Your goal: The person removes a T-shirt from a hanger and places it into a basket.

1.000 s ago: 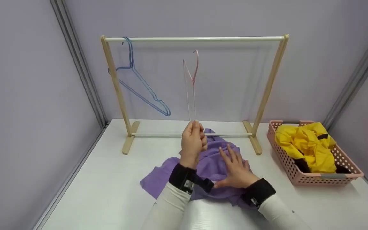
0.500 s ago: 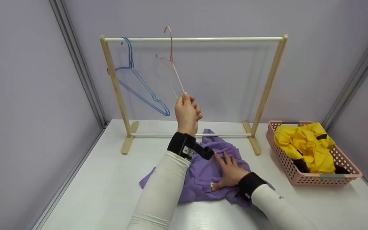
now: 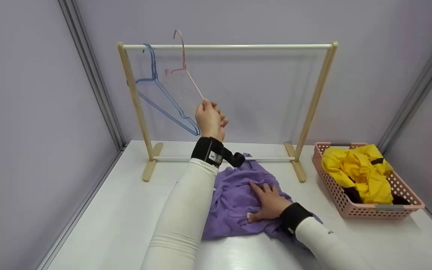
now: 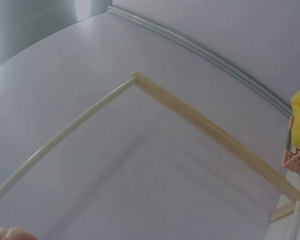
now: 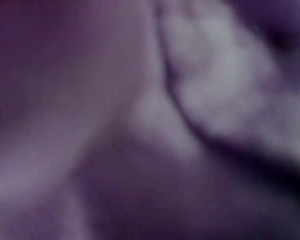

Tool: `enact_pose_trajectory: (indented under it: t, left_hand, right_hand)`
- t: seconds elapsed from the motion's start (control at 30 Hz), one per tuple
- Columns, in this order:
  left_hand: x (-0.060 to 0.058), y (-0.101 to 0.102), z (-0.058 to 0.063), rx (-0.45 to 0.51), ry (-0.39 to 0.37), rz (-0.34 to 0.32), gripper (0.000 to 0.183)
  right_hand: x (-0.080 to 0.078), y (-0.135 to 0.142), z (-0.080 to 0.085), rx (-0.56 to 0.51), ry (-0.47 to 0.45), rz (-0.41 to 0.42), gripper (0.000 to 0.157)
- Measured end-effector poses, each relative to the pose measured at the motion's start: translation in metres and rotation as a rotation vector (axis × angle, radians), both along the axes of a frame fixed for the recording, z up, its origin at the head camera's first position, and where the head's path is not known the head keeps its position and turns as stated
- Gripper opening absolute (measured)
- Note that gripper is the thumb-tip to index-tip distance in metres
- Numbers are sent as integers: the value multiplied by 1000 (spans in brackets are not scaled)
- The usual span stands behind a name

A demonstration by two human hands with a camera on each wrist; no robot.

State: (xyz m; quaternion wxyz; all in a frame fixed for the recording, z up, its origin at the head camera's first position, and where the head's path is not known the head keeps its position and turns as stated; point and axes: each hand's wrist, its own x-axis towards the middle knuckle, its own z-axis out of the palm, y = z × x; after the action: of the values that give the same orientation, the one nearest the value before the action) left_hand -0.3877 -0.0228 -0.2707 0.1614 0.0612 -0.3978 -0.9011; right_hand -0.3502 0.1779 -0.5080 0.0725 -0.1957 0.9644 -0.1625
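Note:
My left hand (image 3: 211,118) pinches a thin pink clothes hanger (image 3: 194,83) by its lower right part, raised in front of the rack. The hanger's hook stands at the level of the white rail (image 3: 238,47), its tip above it in the head view. My right hand (image 3: 271,202) lies with spread fingers on a crumpled purple garment (image 3: 234,191) on the table, its thumb beside a small white label (image 3: 249,216). Only a bit of the left hand (image 4: 14,233) shows in the left wrist view. The right wrist view is a purple blur of close cloth.
Blue clothes hangers (image 3: 171,99) hang at the rail's left end, close to the pink one. The rack's wooden posts (image 3: 316,101) stand on the white table (image 3: 122,210). A pink basket (image 3: 373,212) at right holds yellow clothing (image 3: 362,168).
My left hand has risen and moved left with the pink hanger, from over the garment up towards the rail. The right hand has shifted slightly and stays on the purple garment.

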Motion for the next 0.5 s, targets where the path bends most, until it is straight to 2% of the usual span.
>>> enact_pose_trajectory:
  t: [0.17,0.27,0.4,0.5]
  left_hand:
    - [-10,-3,4,23,-35,34,39]
    - [-13,-7,5,32,-44,53,39]
    - [-18,-14,5,41,-55,64,38]
    - [-22,-20,3,35,-68,72,38]
  right_hand:
    - [0,-1,1,-19,12,23,118]
    - [-1,-2,1,-48,-24,36,109]
    - [-1,-2,-1,-93,-55,87,90]
    - [-2,-1,-3,-117,-15,157,69]
